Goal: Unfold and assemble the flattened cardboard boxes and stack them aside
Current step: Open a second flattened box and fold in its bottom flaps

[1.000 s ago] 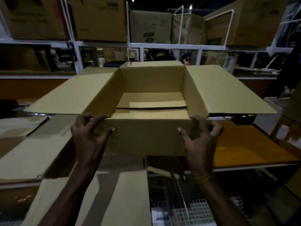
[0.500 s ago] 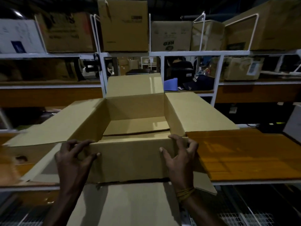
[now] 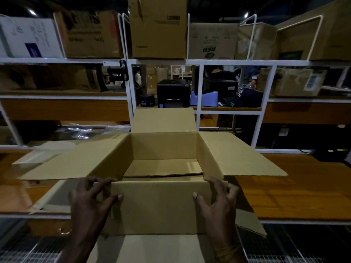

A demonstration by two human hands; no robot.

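The opened cardboard box (image 3: pixel 163 205) stands upright on the wooden shelf (image 3: pixel 284 196) directly in front of you, its bottom flaps folded in and its four top flaps spread: the far one upright, the side ones splayed outward, the near one hanging toward you. Your left hand (image 3: pixel 91 200) grips the near left corner, thumb on the front wall and curled fingers hooked over the rim; your right hand (image 3: pixel 218 202) grips the near right corner in mirror fashion. Judge the box light but bulky, its corrugated walls stiff along the creases yet easily racked out of square, and the unsealed bottom liable to sag open. Hold low on opposite corners or under the base rather than by the loose flaps. More flattened cardboard (image 3: pixel 47 160) lies just beside it at left.
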